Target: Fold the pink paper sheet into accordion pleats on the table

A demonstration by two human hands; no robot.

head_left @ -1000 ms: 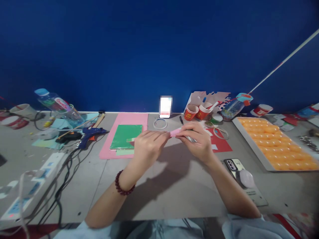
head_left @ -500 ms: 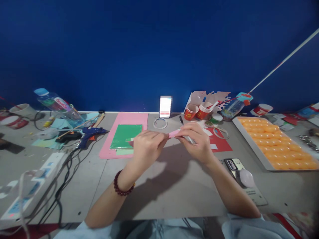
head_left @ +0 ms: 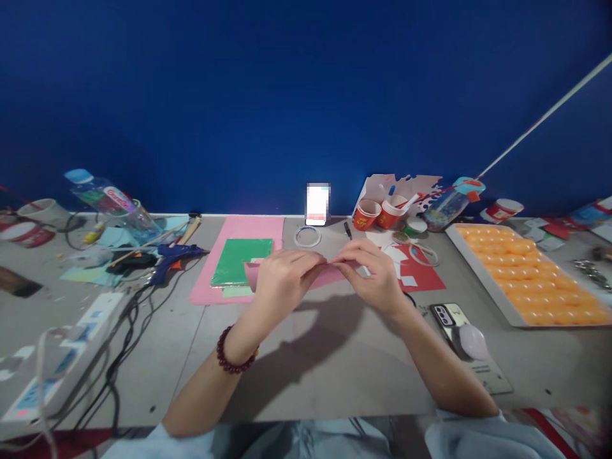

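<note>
Over the middle of the table I hold a piece of pink paper (head_left: 329, 278) between both hands. My left hand (head_left: 287, 279) is closed, its thumb and fingertips pinching the paper's upper edge. Close beside those fingertips, my right hand (head_left: 375, 275) pinches the same edge, its other fingers bent. A corner of the paper sticks out to the left of my left hand, and much of the rest is hidden behind the hands. Further left, a green packet of sheets (head_left: 243, 261) lies on a larger pink sheet (head_left: 203, 284).
At left are a blue glue gun (head_left: 174, 255), cables, a power strip (head_left: 71, 357) and a tilted bottle (head_left: 109, 197). At right lie red paper (head_left: 428, 277) with white scraps, red cups (head_left: 367, 215), a phone (head_left: 471, 350) and a tray of orange balls (head_left: 526, 274). A lit screen (head_left: 318, 204) stands behind.
The pink paper has turned, so more of it hangs below my hands and its left corner shows pink. Both hands stay in nearly the same place, with the fingertips slightly closer together.
</note>
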